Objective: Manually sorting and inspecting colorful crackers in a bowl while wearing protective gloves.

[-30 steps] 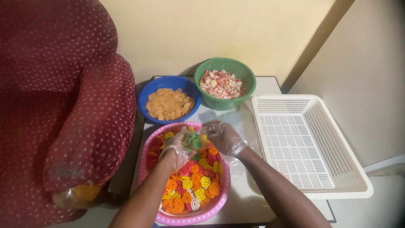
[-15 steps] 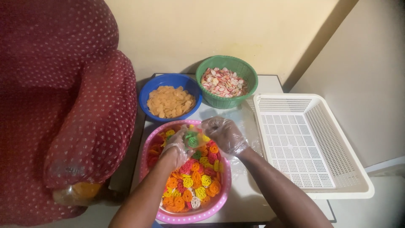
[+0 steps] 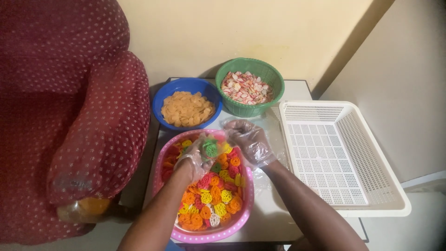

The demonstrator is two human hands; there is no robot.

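**Inspector:** Report the hands, and anything changed over the last second.

**Operator:** I see both in thin clear gloves, close together above the pink basin [image 3: 167,160]. The left hand [image 3: 194,158] is closed round a green wheel-shaped crisp [image 3: 211,149], held at its fingertips just over the heap. The right hand [image 3: 248,142] sits just beside it, fingers loosely curled; I cannot tell whether it grips anything. Compared with a second ago, the hands have barely shifted and the green piece sits in the same spot between them. I judge the handling of that single piece to be continuing, not finished.

**Inspector:** Containers?

**Operator:** Directly beneath the hands, the pink basin holds the wheel-shaped crisps [image 3: 209,200] in orange, yellow, red and green, piled well up its wall. Beyond the left hand is a blue bowl [image 3: 162,95] of pale orange chips [image 3: 187,108]. Beyond the right hand, touching the blue bowl, is a green basket [image 3: 269,74] of white-and-red chips [image 3: 246,87]. Out past the right hand lies a white perforated tray [image 3: 390,186] with nothing in it.

**Inspector:** Surroundings?

**Operator:** A red dotted armchair [image 3: 93,135] stands well outside the left hand. All four containers rest on a small white table [image 3: 274,218].
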